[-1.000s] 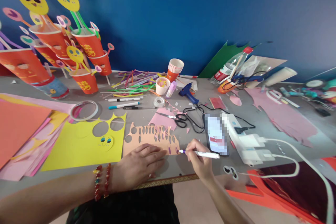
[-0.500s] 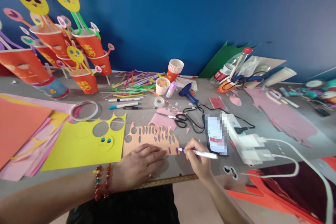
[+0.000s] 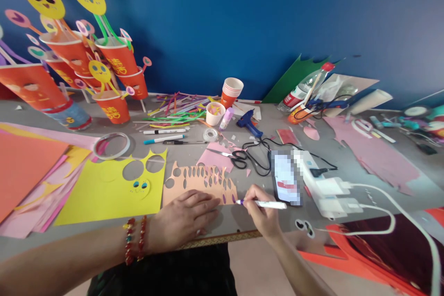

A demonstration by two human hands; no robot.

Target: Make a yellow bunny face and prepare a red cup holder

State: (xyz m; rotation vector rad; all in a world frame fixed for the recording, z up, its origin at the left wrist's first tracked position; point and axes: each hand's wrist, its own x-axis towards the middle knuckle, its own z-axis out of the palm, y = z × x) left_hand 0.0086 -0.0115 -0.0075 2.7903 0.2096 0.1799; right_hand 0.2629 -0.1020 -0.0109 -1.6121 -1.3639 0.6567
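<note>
My right hand (image 3: pixel 262 212) grips a white marker (image 3: pixel 270 204) with a purple tip, which touches the right end of a peach paper sheet (image 3: pixel 197 185). Rows of ovals and circles have been cut out of this sheet, and small purple ovals are drawn near the marker tip. Flat across the sheet's lower edge lies my left hand (image 3: pixel 189 217), fingers stretched out, pressing the paper to the table. Left of it is a yellow sheet (image 3: pixel 107 189) with round cut-outs and a drawn face with blue eyes.
A phone (image 3: pixel 286 180) and a white power strip (image 3: pixel 312 180) lie to the right. Behind the sheet are black scissors (image 3: pixel 238 159), a blue glue gun (image 3: pixel 249 123) and several pipe cleaners (image 3: pixel 183 111). Decorated red cups (image 3: pixel 111 106) stand at back left, a bottle (image 3: pixel 305 88) at back right.
The marker in my right hand has shifted very slightly, its tip now a touch lower at the purple oval. My left hand stays in place.
</note>
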